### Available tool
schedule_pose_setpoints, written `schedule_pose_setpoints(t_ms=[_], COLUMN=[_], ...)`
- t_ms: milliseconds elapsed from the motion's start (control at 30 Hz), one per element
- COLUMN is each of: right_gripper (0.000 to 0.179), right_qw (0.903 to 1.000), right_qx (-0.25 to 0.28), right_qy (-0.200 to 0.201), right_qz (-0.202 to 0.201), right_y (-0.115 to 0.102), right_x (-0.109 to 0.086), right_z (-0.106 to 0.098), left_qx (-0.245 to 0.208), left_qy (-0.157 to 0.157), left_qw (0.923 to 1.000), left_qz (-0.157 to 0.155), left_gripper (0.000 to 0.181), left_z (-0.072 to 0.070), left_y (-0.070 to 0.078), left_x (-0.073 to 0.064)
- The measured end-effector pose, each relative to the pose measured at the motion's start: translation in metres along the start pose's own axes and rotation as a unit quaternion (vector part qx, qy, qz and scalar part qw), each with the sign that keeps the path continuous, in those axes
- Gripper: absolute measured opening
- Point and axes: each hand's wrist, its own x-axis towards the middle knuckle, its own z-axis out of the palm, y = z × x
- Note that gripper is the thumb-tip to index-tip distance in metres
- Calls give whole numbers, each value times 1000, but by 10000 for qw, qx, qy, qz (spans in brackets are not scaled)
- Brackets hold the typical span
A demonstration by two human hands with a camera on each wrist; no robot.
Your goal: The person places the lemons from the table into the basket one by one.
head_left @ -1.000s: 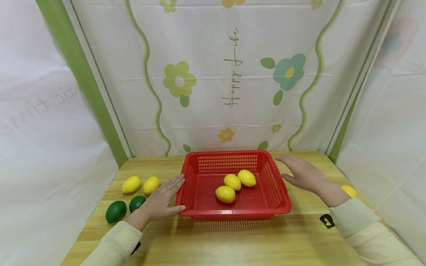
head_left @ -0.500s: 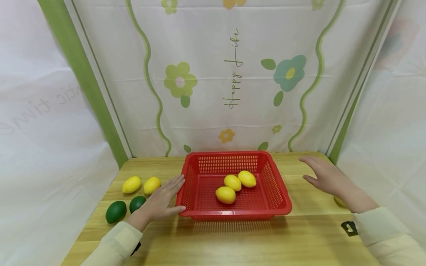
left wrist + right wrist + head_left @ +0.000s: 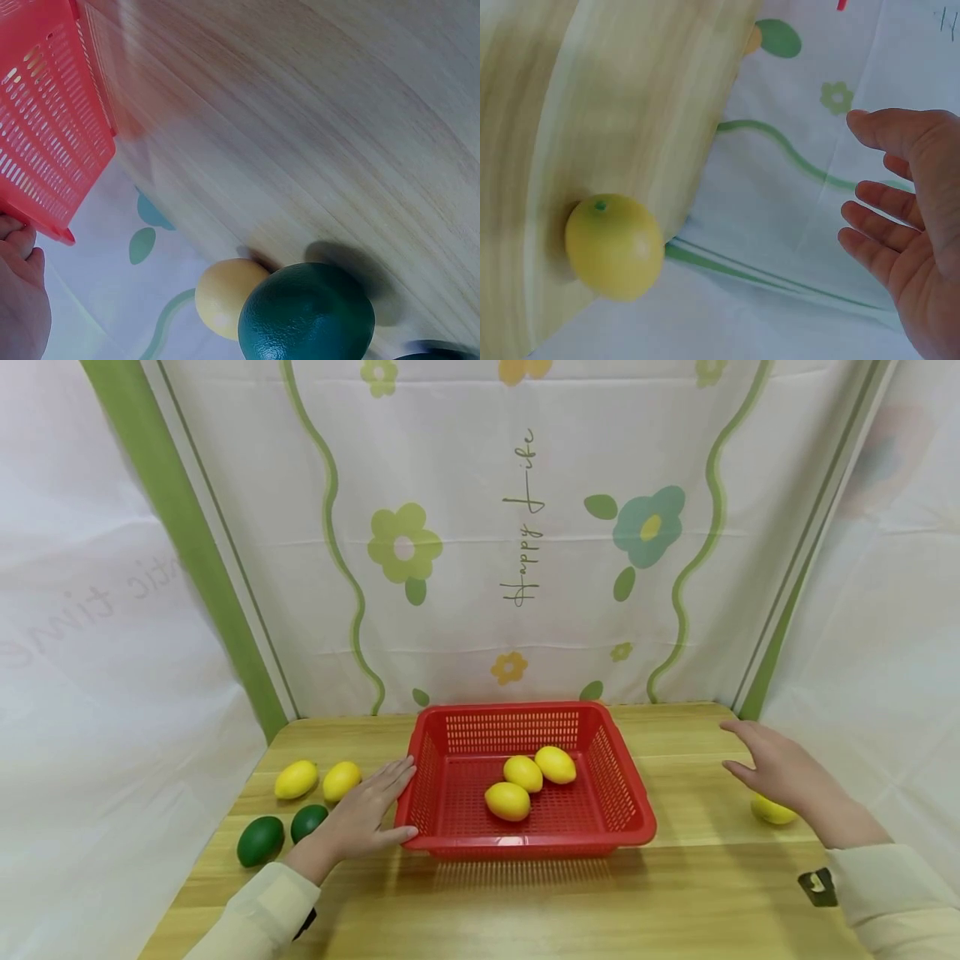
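Note:
A red plastic basket stands mid-table with three lemons inside: a front one, a middle one and a rear one. My left hand rests on its left rim, fingers extended over the edge. Off to the right, my right hand is held over the table with fingers spread and nothing in its grasp. Just below that hand in the head view lies a single lemon, partly covered by the wrist. The right wrist view shows this lemon whole, apart from the fingers.
Left of the basket sit two more lemons and two dark green fruits, one partly behind my left forearm. White patterned curtains enclose the wooden table at the back and both sides.
My right hand has moved right, away from the basket's right side, to above the lone lemon. My left hand keeps its place on the rim.

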Motion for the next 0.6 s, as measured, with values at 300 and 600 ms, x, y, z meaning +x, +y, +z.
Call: schedule_pose_setpoints(t_ms=[300, 600], right_gripper=[56, 55], right_qw=[9982, 9923], right_qx=[-10, 29], right_qy=[-235, -565], right_qz=[552, 1103], right_y=[20, 34], right_x=[-17, -27], right_z=[6, 15], left_qx=[-5, 13], left_qy=[-1, 14], left_qw=[10000, 10000], left_qz=[-3, 2], left_gripper=[84, 84], left_z=[-1, 0], left_y=[0, 0], left_x=[-1, 0])
